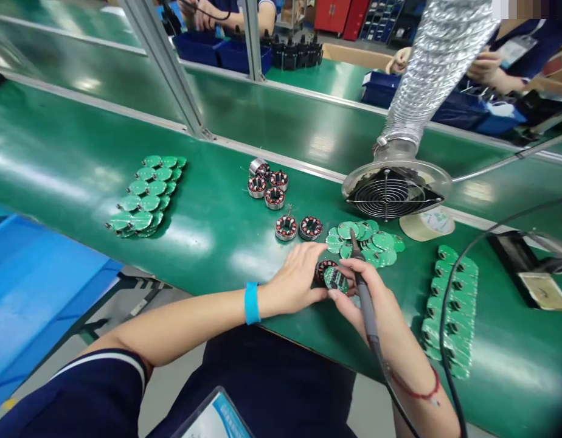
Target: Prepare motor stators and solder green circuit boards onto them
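My right hand (372, 295) is closed round a soldering iron (364, 298), its tip pointing away over a pile of round green circuit boards (379, 243). The thumb and fingertips of that hand also pinch a small round circuit board (336, 280), part side facing up. My left hand (294, 280), with a blue wristband, curves its fingers and thumb about a motor stator (324, 267) beside that board. My fingers partly hide the stator. Just beyond stand two more ring-shaped stators, one of them a stator with red and white windings (311, 227).
Several stators (274, 198) are grouped farther back. Stacked circuit boards stand left (146, 201), and rows of circuit boards lie right (449, 310). A fume extractor (385, 191) hangs over the bench near a tape roll (427, 225). A black cable (449, 292) crosses the right side. Other people work opposite.
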`<state>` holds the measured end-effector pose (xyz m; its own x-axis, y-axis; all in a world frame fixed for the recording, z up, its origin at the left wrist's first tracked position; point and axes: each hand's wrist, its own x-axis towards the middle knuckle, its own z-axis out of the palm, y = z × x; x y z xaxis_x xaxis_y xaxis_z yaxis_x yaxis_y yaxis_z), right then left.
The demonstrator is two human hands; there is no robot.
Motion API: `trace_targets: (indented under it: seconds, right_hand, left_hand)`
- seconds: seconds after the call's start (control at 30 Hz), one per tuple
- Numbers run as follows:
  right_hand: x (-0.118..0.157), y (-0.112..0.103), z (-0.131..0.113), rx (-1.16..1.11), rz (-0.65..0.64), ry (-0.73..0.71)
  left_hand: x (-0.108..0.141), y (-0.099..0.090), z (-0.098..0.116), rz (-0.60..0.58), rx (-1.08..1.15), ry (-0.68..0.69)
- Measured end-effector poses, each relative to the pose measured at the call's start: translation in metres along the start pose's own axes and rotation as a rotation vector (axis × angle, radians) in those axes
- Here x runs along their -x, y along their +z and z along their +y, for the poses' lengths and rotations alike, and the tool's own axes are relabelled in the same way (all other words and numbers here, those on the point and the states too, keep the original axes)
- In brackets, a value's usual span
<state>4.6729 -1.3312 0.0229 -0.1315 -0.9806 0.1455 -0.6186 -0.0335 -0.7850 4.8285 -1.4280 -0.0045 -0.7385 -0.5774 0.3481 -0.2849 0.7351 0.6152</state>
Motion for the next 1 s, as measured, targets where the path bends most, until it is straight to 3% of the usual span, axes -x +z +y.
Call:
trace_targets:
  seconds: [0.07, 0.23, 0.33, 0.63, 0.87, 1.0]
  right_hand:
    - [0.0, -0.003, 0.0, 0.043, -0.008, -0.021]
    - [-0.002, -0.01, 0.011, 0.244, 0.142, -0.066]
    - [0.0, -0.01, 0.016, 0.36, 0.117, -0.102]
    - [0.003, 0.005, 0.011, 0.412, 0.203, -0.232]
    - [0.002, 0.004, 0.009, 0.537, 0.122, -0.218]
    - [0.003, 0.003, 0.01, 0.519, 0.126, -0.215]
  left_hand:
    - [-0.007, 0.006, 0.002, -0.084, 0.027, -0.085]
    - [-0.018, 0.006, 0.0, -0.174, 0.243, -0.108]
    - [-0.014, 0.002, -0.004, -0.207, 0.371, -0.103]
    - [-0.005, 0.006, -0.005, -0.161, 0.415, -0.146]
    - [0.001, -0.012, -0.003, -0.198, 0.351, -0.205]
    - [-0.002, -0.015, -0.004, -0.13, 0.377, -0.144]
